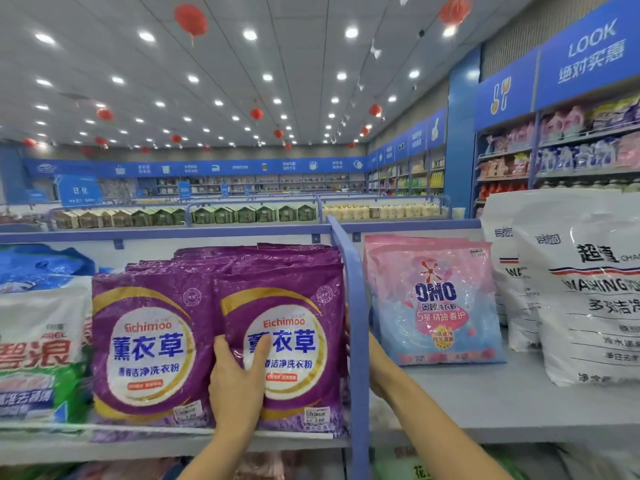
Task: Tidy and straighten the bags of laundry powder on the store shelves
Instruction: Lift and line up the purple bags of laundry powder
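Two rows of purple Eichimoo laundry powder bags stand upright on the top shelf. My left hand (239, 382) grips the left edge of the right front purple bag (294, 341), thumb across its front. My right hand (375, 362) reaches past the blue divider rail (353, 306) to that bag's right edge; its fingers are hidden behind the rail and the bag. The left front purple bag (149, 341) stands beside it, touching. A pink and blue OMO bag (436, 306) leans upright in the compartment to the right.
Large white washing powder bags (588, 292) stand at the far right. Green and white bags (38, 341) with a blue one behind fill the left. The grey shelf surface (502, 396) is bare in front of the OMO bag. More packets sit on the shelf below.
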A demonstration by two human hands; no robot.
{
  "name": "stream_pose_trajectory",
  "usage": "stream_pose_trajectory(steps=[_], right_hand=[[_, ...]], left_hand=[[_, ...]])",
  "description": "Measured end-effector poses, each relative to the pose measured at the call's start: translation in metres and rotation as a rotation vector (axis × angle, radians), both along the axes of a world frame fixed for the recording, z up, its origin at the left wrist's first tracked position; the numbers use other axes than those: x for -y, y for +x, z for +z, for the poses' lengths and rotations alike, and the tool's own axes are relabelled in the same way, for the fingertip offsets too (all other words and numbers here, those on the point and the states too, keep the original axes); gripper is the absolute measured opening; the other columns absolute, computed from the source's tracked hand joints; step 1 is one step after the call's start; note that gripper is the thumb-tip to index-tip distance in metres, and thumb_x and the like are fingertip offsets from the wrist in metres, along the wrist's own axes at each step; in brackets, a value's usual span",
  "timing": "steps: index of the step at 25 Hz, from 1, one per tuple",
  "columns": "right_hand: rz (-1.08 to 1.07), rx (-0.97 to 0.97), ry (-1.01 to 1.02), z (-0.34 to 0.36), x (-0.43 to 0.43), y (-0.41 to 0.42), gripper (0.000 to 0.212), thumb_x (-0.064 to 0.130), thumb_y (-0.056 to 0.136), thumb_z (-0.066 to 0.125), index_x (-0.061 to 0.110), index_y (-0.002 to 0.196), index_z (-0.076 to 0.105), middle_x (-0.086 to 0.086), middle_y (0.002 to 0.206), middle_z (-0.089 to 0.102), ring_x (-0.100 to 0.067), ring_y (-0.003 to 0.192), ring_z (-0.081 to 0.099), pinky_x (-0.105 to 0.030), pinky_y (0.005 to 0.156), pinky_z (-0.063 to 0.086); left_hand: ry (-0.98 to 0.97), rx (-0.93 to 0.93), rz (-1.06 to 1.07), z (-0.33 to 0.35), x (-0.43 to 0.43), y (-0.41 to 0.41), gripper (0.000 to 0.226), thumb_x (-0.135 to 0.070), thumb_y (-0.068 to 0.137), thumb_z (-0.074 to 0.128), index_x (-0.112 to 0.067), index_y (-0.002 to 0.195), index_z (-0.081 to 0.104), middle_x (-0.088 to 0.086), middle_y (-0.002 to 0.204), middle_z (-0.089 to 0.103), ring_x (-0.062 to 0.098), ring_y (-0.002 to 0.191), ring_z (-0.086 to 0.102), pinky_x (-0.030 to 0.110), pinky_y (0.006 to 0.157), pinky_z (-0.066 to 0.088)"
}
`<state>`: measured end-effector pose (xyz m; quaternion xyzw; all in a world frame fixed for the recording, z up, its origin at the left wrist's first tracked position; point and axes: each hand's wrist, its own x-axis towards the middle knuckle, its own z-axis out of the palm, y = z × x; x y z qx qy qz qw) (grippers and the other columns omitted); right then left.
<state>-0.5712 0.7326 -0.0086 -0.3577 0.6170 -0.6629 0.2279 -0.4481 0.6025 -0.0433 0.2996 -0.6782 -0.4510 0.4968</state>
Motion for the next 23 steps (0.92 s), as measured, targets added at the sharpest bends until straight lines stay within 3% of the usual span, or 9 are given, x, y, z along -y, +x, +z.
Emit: stream_pose_trajectory(steps=[3,5,7,9,11,13,17,21,23], right_hand=[[0.057,0.015,0.042,0.0,-0.005,0.009,0.024,0.043,0.094,0.037,0.031,0.108,0.054,-0.004,0.128,0.056,-0.007,0.101,0.058,-0.017,0.077,0.047],[0.072,0.04,0.074,0.005,-0.008,0.019,0.022,0.051,0.087,0.049,0.031,0.095,0.057,-0.003,0.119,0.063,-0.005,0.088,0.061,-0.016,0.07,0.05],[-0.032,-0.033,0.055,0.007,-0.007,0.013,0.022,0.044,0.096,0.036,0.035,0.104,0.054,0.0,0.122,0.059,-0.007,0.1,0.059,-0.021,0.085,0.048],[-0.212,-0.032,-0.055,0.01,-0.013,0.004,0.039,0.047,0.097,0.027,0.032,0.125,0.048,0.003,0.128,0.054,-0.018,0.121,0.052,-0.036,0.104,0.04],[-0.315,-0.034,-0.159,0.01,-0.026,0.002,0.046,0.049,0.096,0.027,0.027,0.133,0.042,0.003,0.129,0.053,-0.021,0.125,0.048,-0.041,0.105,0.039],[-0.381,-0.111,-0.225,0.011,-0.042,0.014,0.031,0.037,0.098,0.034,0.032,0.127,0.042,0.006,0.13,0.051,-0.015,0.123,0.047,-0.03,0.096,0.044],[-0.631,-0.541,-0.256,0.008,-0.068,0.055,0.037,0.036,0.094,0.048,0.038,0.13,0.038,0.021,0.133,0.043,-0.001,0.126,0.04,-0.026,0.106,0.032],[-0.8,-1.05,-0.127,-0.029,-0.056,0.103,0.046,0.034,0.09,0.042,0.027,0.135,0.036,0.007,0.142,0.036,-0.007,0.133,0.031,-0.022,0.112,0.023],[-0.74,-1.276,0.062,-0.056,-0.026,0.122,0.051,0.036,0.091,0.042,0.027,0.14,0.031,0.0,0.148,0.03,-0.016,0.139,0.025,-0.032,0.114,0.019]], left_hand=[[0.069,0.004,-0.038,-0.002,-0.001,0.001,0.087,-0.054,0.083,0.056,-0.014,0.148,0.015,0.013,0.146,0.037,0.033,0.131,0.038,0.048,0.107,0.034],[0.087,-0.012,-0.03,-0.003,-0.004,0.002,0.08,-0.053,0.086,0.053,-0.016,0.147,0.018,0.012,0.142,0.042,0.033,0.127,0.042,0.048,0.104,0.037],[0.1,-0.023,-0.037,-0.002,-0.005,0.004,0.072,-0.05,0.088,0.05,-0.016,0.145,0.022,0.011,0.139,0.045,0.032,0.124,0.045,0.046,0.101,0.039],[0.09,-0.043,-0.062,0.0,-0.006,0.006,0.067,-0.047,0.09,0.049,-0.016,0.144,0.025,0.008,0.138,0.046,0.028,0.123,0.046,0.045,0.101,0.041],[0.064,-0.062,-0.108,0.001,-0.009,0.011,0.064,-0.042,0.091,0.05,-0.018,0.145,0.025,0.004,0.141,0.043,0.023,0.126,0.043,0.043,0.104,0.039],[0.012,-0.053,-0.13,-0.002,-0.013,0.018,0.067,-0.039,0.092,0.051,-0.02,0.148,0.018,0.0,0.149,0.032,0.018,0.135,0.032,0.042,0.111,0.031],[-0.236,-0.008,-0.155,-0.015,-0.016,0.046,0.071,-0.037,0.092,0.051,-0.024,0.149,0.012,-0.006,0.154,0.02,0.009,0.141,0.018,0.036,0.116,0.021],[-0.804,0.18,-0.059,-0.037,0.008,0.076,0.056,-0.048,0.095,0.034,-0.017,0.142,0.031,0.006,0.146,0.036,0.02,0.134,0.034,0.039,0.11,0.03],[-0.944,0.343,0.031,-0.049,0.033,0.086,0.057,-0.05,0.096,0.022,-0.015,0.139,0.034,0.013,0.147,0.034,0.029,0.134,0.032,0.047,0.11,0.024]])
